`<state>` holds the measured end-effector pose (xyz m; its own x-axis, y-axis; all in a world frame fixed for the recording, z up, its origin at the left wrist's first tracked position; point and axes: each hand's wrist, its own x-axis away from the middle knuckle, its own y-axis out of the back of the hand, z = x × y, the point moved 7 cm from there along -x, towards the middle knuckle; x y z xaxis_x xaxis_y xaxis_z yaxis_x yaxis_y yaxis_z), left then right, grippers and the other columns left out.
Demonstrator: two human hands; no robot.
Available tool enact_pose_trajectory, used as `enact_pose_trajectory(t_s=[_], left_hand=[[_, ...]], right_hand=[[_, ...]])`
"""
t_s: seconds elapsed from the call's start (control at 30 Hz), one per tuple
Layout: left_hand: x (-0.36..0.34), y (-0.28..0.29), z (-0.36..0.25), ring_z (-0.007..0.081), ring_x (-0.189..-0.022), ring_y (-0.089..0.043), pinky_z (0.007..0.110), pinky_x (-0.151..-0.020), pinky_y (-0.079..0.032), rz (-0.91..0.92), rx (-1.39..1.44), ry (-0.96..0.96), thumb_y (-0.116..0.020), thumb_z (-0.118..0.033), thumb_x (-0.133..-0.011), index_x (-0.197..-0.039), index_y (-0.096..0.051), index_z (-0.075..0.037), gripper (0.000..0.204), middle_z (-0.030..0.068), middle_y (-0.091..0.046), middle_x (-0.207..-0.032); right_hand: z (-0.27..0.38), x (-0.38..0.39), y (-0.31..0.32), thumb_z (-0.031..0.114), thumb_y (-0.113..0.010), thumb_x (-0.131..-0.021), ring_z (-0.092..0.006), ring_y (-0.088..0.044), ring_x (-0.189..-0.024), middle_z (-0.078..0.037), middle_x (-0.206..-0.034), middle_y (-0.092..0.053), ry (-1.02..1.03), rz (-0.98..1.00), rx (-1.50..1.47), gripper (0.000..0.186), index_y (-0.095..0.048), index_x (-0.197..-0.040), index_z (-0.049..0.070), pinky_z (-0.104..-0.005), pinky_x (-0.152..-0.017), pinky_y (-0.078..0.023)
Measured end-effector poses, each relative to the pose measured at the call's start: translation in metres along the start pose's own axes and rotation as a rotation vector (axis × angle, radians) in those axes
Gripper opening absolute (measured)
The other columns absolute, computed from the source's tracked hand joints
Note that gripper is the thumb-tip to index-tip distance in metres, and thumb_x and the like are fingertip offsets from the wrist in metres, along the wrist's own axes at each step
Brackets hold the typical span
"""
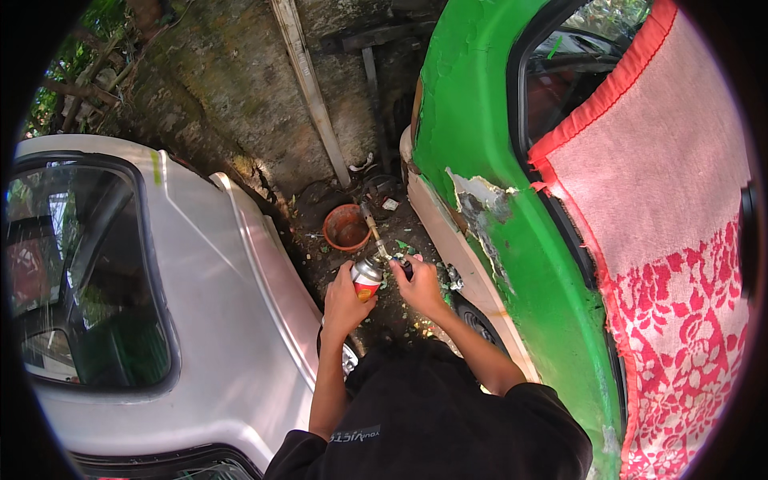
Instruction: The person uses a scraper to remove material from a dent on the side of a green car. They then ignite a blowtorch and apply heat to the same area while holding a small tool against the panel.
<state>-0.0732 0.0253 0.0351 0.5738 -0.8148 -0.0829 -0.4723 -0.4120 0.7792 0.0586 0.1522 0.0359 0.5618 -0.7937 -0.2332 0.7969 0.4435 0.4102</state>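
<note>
Left fingers (345, 277) grip a red-and-silver metal can (366, 281), right fingers (398, 275) a brass-tubed torch (378, 237) — seemingly an adjustment, the next move needing a steady can.

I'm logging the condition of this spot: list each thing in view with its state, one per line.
Can: held in the left hand
Torch: gripped by the right hand; no flame visible
Pot: uncovered, mouth facing up
Green car: paint peeled and broken in a patch
Towel: draped over the green car
Pale car: window glass in place, reflective
</note>
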Motion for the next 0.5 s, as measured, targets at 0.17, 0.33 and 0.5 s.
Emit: enact_pose_trajectory(t_s=[0.17, 0.33, 0.5], left_hand=[[0.000, 0.012, -0.008, 0.0411, -0.115, -0.061, 0.048, -0.096, -0.049, 0.113, 0.033, -0.080, -0.083, -0.021, -0.061, -0.140, -0.044, -0.003, 0.090, 0.0234, -0.062, -0.126], [0.005, 0.003, 0.002, 0.0446, -0.103, -0.065, 0.051, -0.087, -0.052, 0.225, -0.001, 0.050, -0.082, -0.027, -0.062, -0.143, -0.041, -0.012, 0.092, 0.0238, -0.068, -0.113], [0.008, -0.004, 0.000, 0.0455, -0.099, -0.066, 0.052, -0.083, -0.053, 0.233, -0.020, 0.085, -0.083, -0.027, -0.065, -0.138, -0.042, -0.012, 0.085, 0.0236, -0.070, -0.104]], right_hand=[[-0.005, 0.003, 0.007, 0.020, -0.067, -0.095, -0.0206, -0.043, -0.040, -0.014, -0.049, -0.049, 0.000, -0.022, -0.009, 0.028, -0.064, -0.079, -0.003, -0.0377, -0.045, -0.035], [-0.007, 0.010, 0.008, 0.020, -0.068, -0.094, -0.0232, -0.043, -0.040, -0.015, -0.049, -0.049, 0.025, -0.030, 0.026, 0.027, -0.064, -0.079, -0.003, -0.0386, -0.045, -0.035], [-0.005, 0.011, 0.012, 0.020, -0.067, -0.095, -0.0340, -0.056, -0.046, -0.020, -0.054, -0.055, -0.049, 0.038, 0.065, 0.029, -0.062, -0.080, -0.005, -0.0426, -0.049, -0.042]])
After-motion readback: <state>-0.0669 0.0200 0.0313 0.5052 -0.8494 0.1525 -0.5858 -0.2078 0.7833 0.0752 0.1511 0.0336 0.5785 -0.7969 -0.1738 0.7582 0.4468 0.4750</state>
